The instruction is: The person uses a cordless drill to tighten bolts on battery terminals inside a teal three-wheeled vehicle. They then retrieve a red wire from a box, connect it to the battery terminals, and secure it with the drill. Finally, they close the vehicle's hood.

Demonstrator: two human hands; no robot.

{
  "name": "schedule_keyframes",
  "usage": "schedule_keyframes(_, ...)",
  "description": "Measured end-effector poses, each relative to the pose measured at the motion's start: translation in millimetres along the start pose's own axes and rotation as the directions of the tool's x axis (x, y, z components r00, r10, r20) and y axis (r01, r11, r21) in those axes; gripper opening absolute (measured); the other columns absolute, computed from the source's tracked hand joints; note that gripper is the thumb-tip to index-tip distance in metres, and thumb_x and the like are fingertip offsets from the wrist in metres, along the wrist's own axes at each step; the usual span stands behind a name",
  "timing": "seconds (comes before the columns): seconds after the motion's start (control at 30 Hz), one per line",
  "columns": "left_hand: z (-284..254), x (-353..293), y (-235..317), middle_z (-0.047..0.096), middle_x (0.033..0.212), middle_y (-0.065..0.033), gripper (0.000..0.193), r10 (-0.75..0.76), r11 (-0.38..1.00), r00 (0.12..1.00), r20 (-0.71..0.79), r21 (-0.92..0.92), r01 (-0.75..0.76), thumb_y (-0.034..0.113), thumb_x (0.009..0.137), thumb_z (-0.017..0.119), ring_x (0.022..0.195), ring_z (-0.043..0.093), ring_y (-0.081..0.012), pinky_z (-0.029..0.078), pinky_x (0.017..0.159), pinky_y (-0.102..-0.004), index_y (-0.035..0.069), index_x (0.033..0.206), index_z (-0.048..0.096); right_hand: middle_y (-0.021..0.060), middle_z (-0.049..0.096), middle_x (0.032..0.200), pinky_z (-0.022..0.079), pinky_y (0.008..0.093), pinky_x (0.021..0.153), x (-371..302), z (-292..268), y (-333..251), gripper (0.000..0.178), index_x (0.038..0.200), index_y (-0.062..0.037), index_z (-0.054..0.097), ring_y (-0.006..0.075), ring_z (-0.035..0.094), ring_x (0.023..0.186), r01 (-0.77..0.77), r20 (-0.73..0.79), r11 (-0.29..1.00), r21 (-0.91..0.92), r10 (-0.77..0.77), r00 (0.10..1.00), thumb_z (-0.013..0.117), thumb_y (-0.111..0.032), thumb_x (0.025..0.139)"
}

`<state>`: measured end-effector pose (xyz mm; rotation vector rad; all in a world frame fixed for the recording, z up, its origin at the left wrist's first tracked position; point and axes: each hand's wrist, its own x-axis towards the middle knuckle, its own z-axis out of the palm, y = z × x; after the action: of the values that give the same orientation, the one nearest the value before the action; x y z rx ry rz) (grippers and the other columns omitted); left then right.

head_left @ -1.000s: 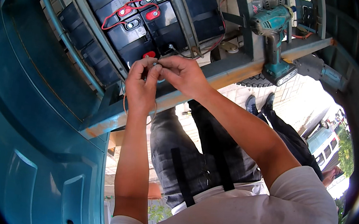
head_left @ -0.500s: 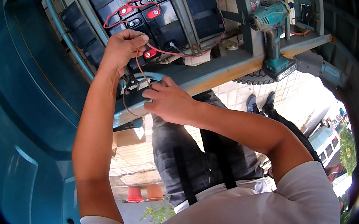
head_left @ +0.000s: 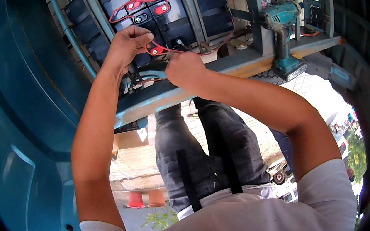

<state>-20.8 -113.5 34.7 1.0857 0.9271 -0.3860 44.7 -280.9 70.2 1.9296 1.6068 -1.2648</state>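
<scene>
Over a row of dark batteries (head_left: 168, 20), my left hand (head_left: 128, 47) is closed in a pinch, with a thin red wire (head_left: 165, 47) at its thumb and fingertips. The wire passes from there toward my right hand (head_left: 186, 72), whose fingers are curled closed beside it. What those fingers hold is hidden behind the hand. Just under the wire, between both hands, sits a red-ringed battery terminal (head_left: 156, 51). Another red wire (head_left: 136, 0) loops across the terminals higher up.
A blue-green metal beam (head_left: 235, 71) crosses below the batteries. On its right stands a teal cordless drill (head_left: 282, 40), upright. A large blue body panel (head_left: 23, 97) fills the left side. Red and orange pots (head_left: 136, 199) sit on the ground below.
My right hand has moved up and slightly right, from beside the beam to the red wire. The orange wire that stretched between my hands no longer shows there. My left hand stays pinched.
</scene>
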Motion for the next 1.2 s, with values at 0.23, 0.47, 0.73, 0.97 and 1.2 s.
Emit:
schedule_keyframes(0.23, -11.3, -4.2, -6.1, 0.063, 0.081, -0.0007, 0.012, 0.064, 0.994, 0.997, 0.037, 0.086, -0.067, 0.011, 0.085, 0.071, 0.075, 0.059, -0.0094, 0.049, 0.071, -0.0256, 0.004, 0.094, 0.066, 0.0074, 0.07, 0.094, 0.041, 0.0577, 0.083, 4.8, -37.6, -47.1, 0.021, 0.096, -0.0094, 0.074, 0.0333, 0.063, 0.094, 0.137, 0.081, 0.977, -0.164, -0.125, 0.989, 0.061, -0.02, 0.084)
schedule_keyframes(0.47, -10.0, 12.1, 8.1, 0.064, 0.083, -0.0009, 0.016, 0.166, 0.964, 0.966, 0.197, 0.173, -0.201, 0.015, 0.085, 0.072, 0.077, 0.059, -0.0103, 0.048, 0.073, -0.0253, 0.005, 0.095, 0.066, 0.0172, 0.064, 0.118, 0.05, 0.0472, 0.088, 55.5, 9.7, -43.2, 0.032, 0.117, -0.0031, 0.065, 0.0344, 0.061, 0.109, 0.009, 0.107, 0.925, 0.379, -0.054, 0.993, 0.052, -0.011, 0.088)
schedule_keyframes(0.73, 2.6, 17.9, 24.3, 0.065, 0.076, -0.0054, 0.008, 0.157, 0.957, 0.973, 0.171, 0.218, -0.193, 0.007, 0.085, 0.068, 0.067, 0.059, -0.0134, 0.048, 0.062, -0.0252, 0.001, 0.089, 0.066, 0.015, 0.065, 0.119, 0.053, 0.0439, 0.084, 97.3, 26.7, -25.6, 0.032, 0.114, -0.0072, 0.068, 0.0307, 0.063, 0.109, -0.088, 0.254, 0.969, 0.232, 0.027, 0.967, 0.057, -0.009, 0.084)
schedule_keyframes(0.97, -11.1, 13.6, 2.6, 0.064, 0.088, 0.0001, 0.02, 0.318, 0.839, 0.896, 0.308, 0.349, -0.418, 0.02, 0.088, 0.07, 0.078, 0.059, -0.0089, 0.049, 0.078, -0.0269, 0.006, 0.102, 0.066, 0.0193, 0.068, 0.103, 0.054, 0.0424, 0.078, 95.0, 29.3, -22.1, 0.026, 0.103, -0.0016, 0.07, 0.0334, 0.067, 0.095, 0.11, 0.129, 0.989, 0.095, -0.122, 0.984, 0.057, -0.01, 0.081)
schedule_keyframes(1.2, -19.9, -14.2, -46.3, 0.065, 0.084, -0.0047, 0.016, 0.478, 0.747, 0.872, 0.106, 0.474, -0.467, 0.009, 0.086, 0.069, 0.075, 0.058, -0.0111, 0.048, 0.07, -0.0268, 0.002, 0.1, 0.066, 0.0196, 0.065, 0.089, 0.048, 0.0457, 0.077, -54.2, -0.6, 13.9, 0.02, 0.096, 0.0, 0.066, 0.0392, 0.062, 0.087, 0.045, -0.384, 0.851, 0.524, 0.189, 0.904, 0.061, -0.016, 0.086)
